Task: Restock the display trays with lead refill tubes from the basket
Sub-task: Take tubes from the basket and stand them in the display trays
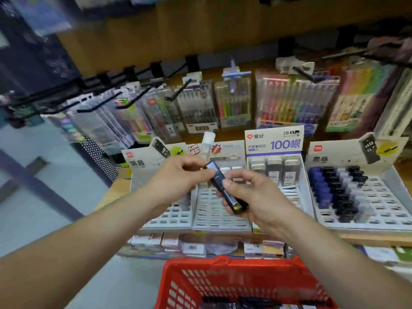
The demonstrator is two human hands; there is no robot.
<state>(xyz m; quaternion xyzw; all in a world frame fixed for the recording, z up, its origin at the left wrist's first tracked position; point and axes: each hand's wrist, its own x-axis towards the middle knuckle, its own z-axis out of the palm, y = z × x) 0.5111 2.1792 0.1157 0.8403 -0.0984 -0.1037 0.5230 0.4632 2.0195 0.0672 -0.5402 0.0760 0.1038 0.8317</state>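
Both of my hands are raised over the display trays with one lead refill tube [231, 201] between them. The tube is black, tilted, upper end toward the left, lower end toward me.

My left hand [176, 177] pinches the upper end between thumb and fingertips. My right hand [258, 197] grips the lower half, thumb pressed on top and curled fingers beneath.

The tube is above the centre-left tray [219, 216], touching no slot. That tray shows mostly open slots, with a few pale tubes at its back row. The far-left tray [174, 216] is partly hidden by my left wrist. The tray with the blue "100" card [274, 143] holds a back row of tubes. The right tray [379, 197] holds rows of blue, black and pale tubes on its left side.

The red basket [169, 270] sits below my arms; dark tubes [234, 304] lie at its bottom
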